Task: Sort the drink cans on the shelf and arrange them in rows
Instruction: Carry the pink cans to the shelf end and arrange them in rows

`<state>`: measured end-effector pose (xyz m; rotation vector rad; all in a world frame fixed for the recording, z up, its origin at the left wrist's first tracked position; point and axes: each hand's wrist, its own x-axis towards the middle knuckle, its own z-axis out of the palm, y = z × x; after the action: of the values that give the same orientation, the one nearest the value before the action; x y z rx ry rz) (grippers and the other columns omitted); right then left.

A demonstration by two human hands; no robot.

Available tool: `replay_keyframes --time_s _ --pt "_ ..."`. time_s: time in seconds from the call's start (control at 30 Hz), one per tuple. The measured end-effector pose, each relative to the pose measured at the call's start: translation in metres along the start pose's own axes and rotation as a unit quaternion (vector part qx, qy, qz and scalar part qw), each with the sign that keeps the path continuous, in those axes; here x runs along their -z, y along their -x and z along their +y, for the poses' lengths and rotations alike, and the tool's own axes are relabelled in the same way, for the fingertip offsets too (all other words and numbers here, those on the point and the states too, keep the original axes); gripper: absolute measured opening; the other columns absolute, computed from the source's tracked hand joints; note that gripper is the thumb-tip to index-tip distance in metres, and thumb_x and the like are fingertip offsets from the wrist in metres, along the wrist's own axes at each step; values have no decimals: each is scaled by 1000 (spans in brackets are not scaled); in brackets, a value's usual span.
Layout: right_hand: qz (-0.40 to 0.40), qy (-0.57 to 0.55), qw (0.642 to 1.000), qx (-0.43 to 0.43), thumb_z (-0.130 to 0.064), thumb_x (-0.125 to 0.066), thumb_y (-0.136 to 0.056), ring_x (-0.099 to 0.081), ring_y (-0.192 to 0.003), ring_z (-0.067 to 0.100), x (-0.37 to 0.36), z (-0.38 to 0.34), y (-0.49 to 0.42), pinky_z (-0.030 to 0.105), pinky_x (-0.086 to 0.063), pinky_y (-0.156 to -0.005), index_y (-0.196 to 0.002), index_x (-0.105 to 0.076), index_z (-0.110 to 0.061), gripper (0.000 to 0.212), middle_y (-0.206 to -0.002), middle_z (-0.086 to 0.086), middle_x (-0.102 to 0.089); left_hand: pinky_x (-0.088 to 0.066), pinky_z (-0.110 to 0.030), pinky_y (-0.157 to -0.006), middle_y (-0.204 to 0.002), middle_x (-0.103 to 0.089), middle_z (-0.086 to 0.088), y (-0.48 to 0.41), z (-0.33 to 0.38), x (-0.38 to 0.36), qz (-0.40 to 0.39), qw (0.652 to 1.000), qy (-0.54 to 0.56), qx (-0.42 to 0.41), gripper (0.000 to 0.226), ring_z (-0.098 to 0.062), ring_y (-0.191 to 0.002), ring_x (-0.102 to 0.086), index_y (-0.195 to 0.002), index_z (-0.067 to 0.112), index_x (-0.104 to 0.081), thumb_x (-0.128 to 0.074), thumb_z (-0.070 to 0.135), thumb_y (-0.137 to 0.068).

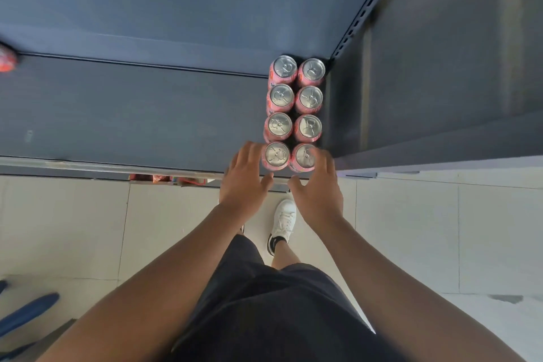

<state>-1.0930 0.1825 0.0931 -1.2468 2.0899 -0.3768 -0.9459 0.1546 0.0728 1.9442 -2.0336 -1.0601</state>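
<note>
cans [281, 97]: 8 pink, two columns of four, right-centre of frame on dark shelf [132, 114] | left hand [246, 178]: fingers spread, touching front-left can [275, 155] | right hand [318, 185]: fingers spread, against front-right can [303, 157] | hands apart, neither clamped

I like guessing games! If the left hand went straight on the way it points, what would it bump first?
Probably the front-left can: the left hand has its fingertips right beside it. Whether they already touch is unclear.
</note>
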Motion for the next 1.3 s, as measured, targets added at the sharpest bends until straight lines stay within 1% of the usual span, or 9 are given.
replay_keyframes --time_s 0.07,0.17,0.23,0.47,0.63,0.8,0.93,1.17,1.3 --pt "3 42 999 29 -27 -71 -84 -51 -121 18 6 -6 4 41 -54 -91 -134 -42 -26 58 -140 -7 -46 -43 -43 -104 -145 -38 5 9 6 6 -1 999 -45 7 51 -21 -132 -40 -137 25 -37 -61 29 -92" --pt "12 102 992 79 -31 -67 -87 -48 -126 21 16 -15 11 41 -49 -99 -130 -49 -22 47 -140 -3 -49 -36 -43 -109 -148 -35 4 24 15 15 -1 993 -117 16 49 -24 -134 -36 -139 25 -33 -55 32 -95" --pt "19 129 985 109 -30 -64 -88 -48 -124 22 21 -20 17 38 -48 -99 -127 -52 -20 42 -137 -2 -52 -32 -45 -113 -150 -33 3 32 20 22 4 986 -164 20 49 -25 -137 -33 -141 25 -29 -49 35 -97" --pt "-23 205 962 176 -34 -57 -93 -47 -129 24 30 -40 28 41 -43 -103 -137 -50 -26 45 -141 -2 -52 -15 -52 -120 -158 -22 1 66 33 45 27 965 -245 91 52 -29 -147 -18 -148 27 -18 -31 49 -102" --pt "-57 253 937 232 -36 -49 -98 -45 -130 23 32 -62 37 40 -41 -104 -141 -46 -27 44 -144 -3 -49 -17 -51 -119 -158 -22 2 92 24 59 49 959 -238 144 52 -29 -147 -19 -148 28 -19 -26 50 -102" --pt "-95 277 915 277 -34 -44 -98 -46 -129 26 21 -87 49 38 -43 -98 -143 -45 -25 46 -145 -2 -50 -12 -51 -120 -159 -23 3 116 5 76 83 954 -206 204 52 -27 -147 -19 -149 29 -22 -23 51 -102" --pt "-101 307 899 297 -30 -43 -97 -49 -120 28 5 -112 62 37 -41 -90 -140 -49 -24 44 -136 -1 -55 -17 -50 -121 -158 -25 4 132 -19 94 118 950 -166 236 50 -26 -146 -21 -148 28 -24 -27 47 -102" --pt "-101 338 881 314 -36 -43 -98 -48 -122 28 -47 -170 101 38 -38 -95 -144 -43 -24 48 -136 2 -53 -17 -52 -119 -160 -20 2 167 -83 137 125 944 -175 249 56 -29 -148 -17 -152 26 -18 -33 46 -102" --pt "-115 343 871 333 -39 -42 -99 -48 -123 31 -97 -209 141 40 -38 -97 -146 -38 -23 50 -137 5 -53 -19 -50 -119 -160 -20 2 200 -135 171 154 939 -160 263 52 -27 -147 -17 -152 26 -20 -30 43 -103"
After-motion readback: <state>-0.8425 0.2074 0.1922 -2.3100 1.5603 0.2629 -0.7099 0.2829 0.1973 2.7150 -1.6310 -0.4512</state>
